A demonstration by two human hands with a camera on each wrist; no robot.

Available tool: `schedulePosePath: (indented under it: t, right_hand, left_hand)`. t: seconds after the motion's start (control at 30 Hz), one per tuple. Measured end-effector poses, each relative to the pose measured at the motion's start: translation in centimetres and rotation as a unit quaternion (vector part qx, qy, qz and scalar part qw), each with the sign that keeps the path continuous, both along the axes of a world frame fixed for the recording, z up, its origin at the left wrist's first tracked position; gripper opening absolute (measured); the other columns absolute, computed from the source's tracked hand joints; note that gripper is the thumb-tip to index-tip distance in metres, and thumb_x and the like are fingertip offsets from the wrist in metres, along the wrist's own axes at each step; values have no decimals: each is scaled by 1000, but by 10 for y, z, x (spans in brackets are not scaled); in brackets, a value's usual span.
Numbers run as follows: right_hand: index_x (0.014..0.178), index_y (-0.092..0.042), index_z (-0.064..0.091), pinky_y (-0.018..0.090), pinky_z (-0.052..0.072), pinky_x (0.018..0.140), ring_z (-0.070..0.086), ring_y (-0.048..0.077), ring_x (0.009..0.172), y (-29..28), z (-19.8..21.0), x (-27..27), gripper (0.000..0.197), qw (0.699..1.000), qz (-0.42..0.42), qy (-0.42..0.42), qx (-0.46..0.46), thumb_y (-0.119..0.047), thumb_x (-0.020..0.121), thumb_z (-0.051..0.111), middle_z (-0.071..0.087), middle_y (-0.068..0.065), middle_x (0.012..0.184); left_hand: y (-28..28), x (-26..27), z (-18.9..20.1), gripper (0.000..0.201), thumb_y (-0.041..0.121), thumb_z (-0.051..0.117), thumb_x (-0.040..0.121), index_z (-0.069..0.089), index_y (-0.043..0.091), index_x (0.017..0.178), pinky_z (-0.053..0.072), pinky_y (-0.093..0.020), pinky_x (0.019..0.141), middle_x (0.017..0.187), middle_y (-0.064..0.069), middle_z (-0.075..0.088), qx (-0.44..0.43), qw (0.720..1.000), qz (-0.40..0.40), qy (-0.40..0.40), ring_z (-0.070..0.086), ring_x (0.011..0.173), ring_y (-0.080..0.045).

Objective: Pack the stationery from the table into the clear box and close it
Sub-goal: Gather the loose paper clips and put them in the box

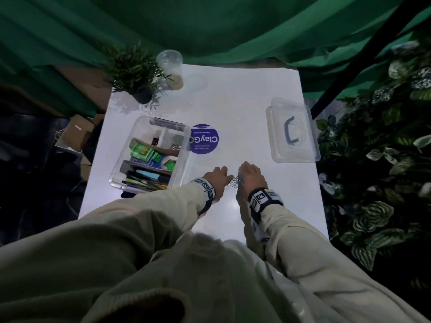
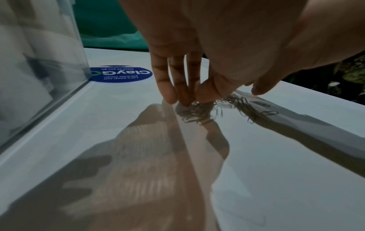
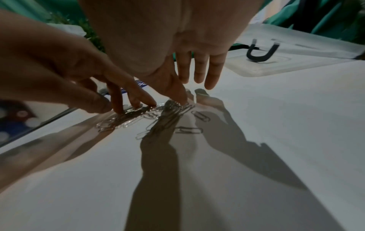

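Observation:
A loose pile of silver paper clips lies on the white table between my hands. My left hand presses straight fingers down on the left end of the paper clips, its thumb apart to the right. My right hand holds its fingers straight above the table, and its thumb touches the paper clips. The clear box stands open to the left, filled with pens, green items and other stationery. Its lid with a dark handle lies flat at the right.
A round blue sticker sits on the table beside the box. A potted plant and a clear cup stand at the far left corner. Leafy plants line the right edge; green cloth hangs behind.

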State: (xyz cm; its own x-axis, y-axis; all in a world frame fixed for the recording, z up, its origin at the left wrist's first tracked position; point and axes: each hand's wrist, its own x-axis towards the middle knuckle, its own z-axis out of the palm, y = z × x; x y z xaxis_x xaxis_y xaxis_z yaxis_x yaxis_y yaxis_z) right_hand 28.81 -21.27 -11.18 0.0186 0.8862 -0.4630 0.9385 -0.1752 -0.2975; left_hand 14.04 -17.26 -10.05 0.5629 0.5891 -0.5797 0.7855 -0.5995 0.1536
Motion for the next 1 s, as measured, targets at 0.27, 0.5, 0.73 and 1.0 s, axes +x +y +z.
schedulePosePath:
  t: [0.27,0.5,0.73,1.0]
  right_hand:
    - [132,-22,51,25,36,103,41,17,132,-26,-15,0,57,990,-31,116,74,-4,78,55,46,-3,142]
    - [111,-20,60,27,43,80,47,24,115,-28,-10,20,46,991,-70,93,72,3,75,44,58,1,116]
    - [126,-20,52,27,40,79,41,24,124,-38,-2,18,55,997,-27,46,54,-3,74,53,54,-2,128]
    - [123,-19,48,38,49,83,41,28,117,-15,-1,5,56,999,28,-13,-16,-32,76,75,41,7,124]
  left_hand:
    - [2,-22,-7,57,21,58,82,36,20,135,46,-41,79,127,-5,38,44,989,130,-51,47,111,-28]
    - [-10,-13,-18,60,40,57,85,39,18,138,47,-40,88,129,-6,41,9,985,132,-107,48,113,-28]
    - [-11,-11,-17,63,48,65,81,44,20,133,48,-38,82,123,-3,43,26,988,104,-114,51,108,-25]
    - [-11,-5,-13,36,35,68,83,57,13,110,48,-38,80,116,-7,49,8,992,84,-98,54,102,-28]
